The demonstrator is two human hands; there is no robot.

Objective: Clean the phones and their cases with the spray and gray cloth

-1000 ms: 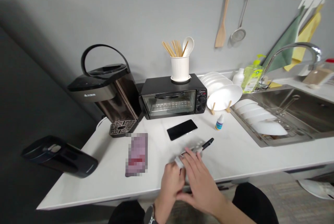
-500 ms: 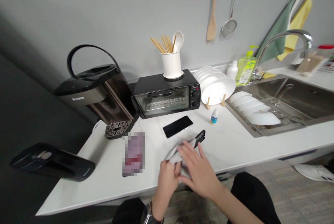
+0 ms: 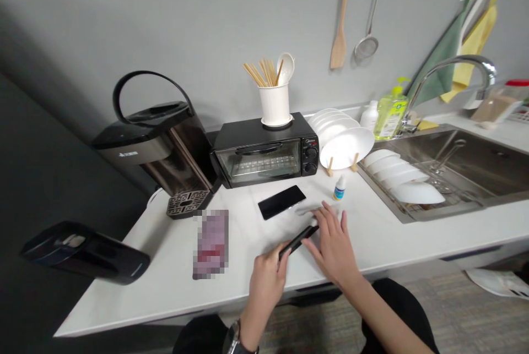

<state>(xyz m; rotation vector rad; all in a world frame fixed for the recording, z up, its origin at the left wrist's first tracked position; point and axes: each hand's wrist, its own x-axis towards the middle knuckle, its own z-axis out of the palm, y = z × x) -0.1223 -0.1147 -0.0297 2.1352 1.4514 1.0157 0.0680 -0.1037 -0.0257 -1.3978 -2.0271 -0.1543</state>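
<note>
My left hand [image 3: 268, 274] grips the near end of a slim black object [image 3: 298, 241], which looks like a phone seen edge-on and tilted above the counter's front part. Beside its far end is my right hand [image 3: 334, 244], fingers spread, the thumb close to the object. Under and beyond the right fingertips lies a pale cloth [image 3: 308, 210], mostly hidden by the hand. Flat on the counter behind is a black phone [image 3: 282, 202]. A small white bottle with a blue label [image 3: 339, 188] stands to the right of it.
A blurred purple item [image 3: 211, 244] lies at left, near a dark bin-like container [image 3: 86, 252] and a water dispenser [image 3: 161, 150]. Behind stand a toaster oven [image 3: 264, 150] and racked plates [image 3: 347, 147]. The sink [image 3: 487, 161] with bowls is at right.
The black object has come out of the cloth and is held in my left hand. My right hand has moved right and opened, and the cloth has shifted to the counter beyond it.
</note>
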